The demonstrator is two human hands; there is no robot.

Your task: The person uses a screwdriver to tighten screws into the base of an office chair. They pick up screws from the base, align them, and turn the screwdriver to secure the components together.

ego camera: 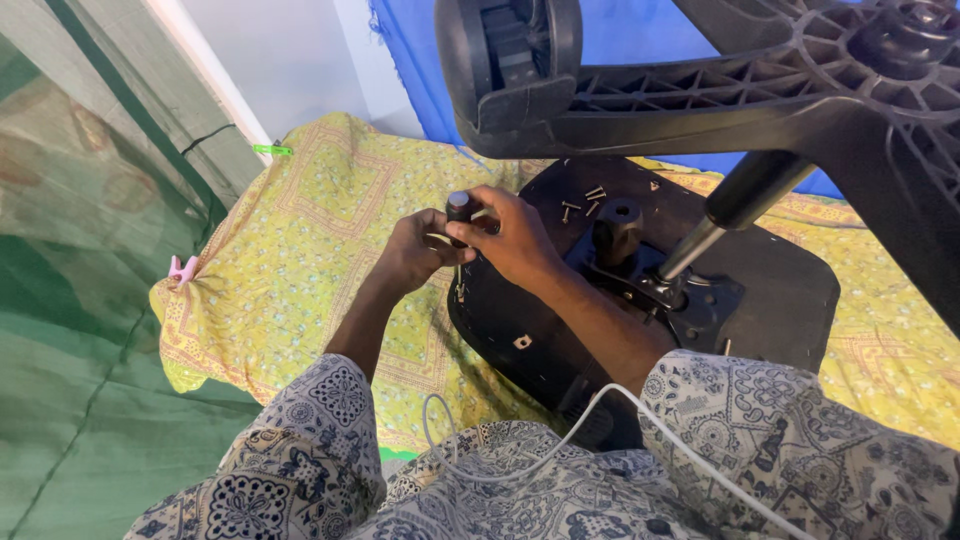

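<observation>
Gripping a small dark cylindrical knob [458, 207] between both hands, you hold it upright just above the near-left edge of the overturned chair seat [790, 290]. The knob is short and round, black with a slightly lighter, dull top face, and only its upper part shows above your fingers. Your left hand [415, 252] comes at it from the left with its fingers curled closed around the lower part, and your right hand [512, 237] reaches across from the right, its fingers bent over and pressed against the knob's side, so both hands are closed on it and touching each other. Whether the knob's lower end is joined to anything you cannot tell, as your hands hide it. Just beyond your right hand, a few loose screws [590, 201] lie on the black underside of the seat, near a stubby black post [617, 228]. Beside that, the silver and black gas cylinder [722, 215] rises at a slant from the seat's metal plate to the black star base [800, 90], with one caster wheel [510, 55] above your hands. The seat rests on a yellow patterned sheet [330, 190], and a white cable [560, 440] crosses your patterned sleeves.
</observation>
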